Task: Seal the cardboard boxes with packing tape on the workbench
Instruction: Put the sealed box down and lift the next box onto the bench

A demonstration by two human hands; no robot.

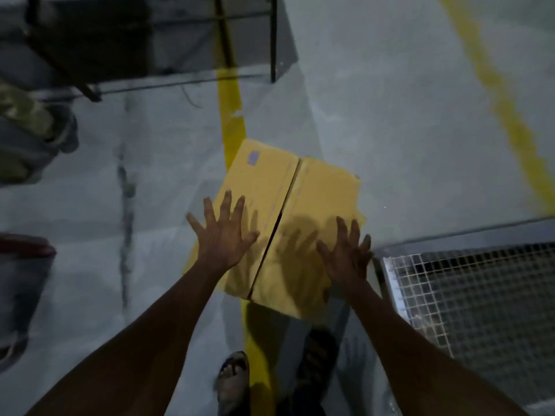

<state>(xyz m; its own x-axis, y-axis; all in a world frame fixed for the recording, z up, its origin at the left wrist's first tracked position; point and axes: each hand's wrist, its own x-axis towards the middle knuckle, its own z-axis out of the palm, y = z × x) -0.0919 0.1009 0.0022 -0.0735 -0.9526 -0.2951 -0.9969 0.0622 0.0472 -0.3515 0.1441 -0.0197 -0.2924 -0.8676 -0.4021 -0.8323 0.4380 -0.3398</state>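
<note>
A tan cardboard box (318, 190) lies on the grey floor, its two top flaps closed with a dark seam running between them. A small pale label sits near its far left corner. My left hand (223, 235) is spread with straight fingers over the left flap. My right hand (345, 253) is spread the same way over the right flap near the box's right edge. Both hands cast shadows on the cardboard; whether the palms touch it is unclear. No tape is in view.
A yellow floor stripe (231, 115) runs under the box, and another yellow stripe (504, 109) crosses at the right. A wire-mesh cage (468, 298) stands at the right. A dark metal frame (150, 46) is at the top left. My sandalled feet (234, 382) are below the box.
</note>
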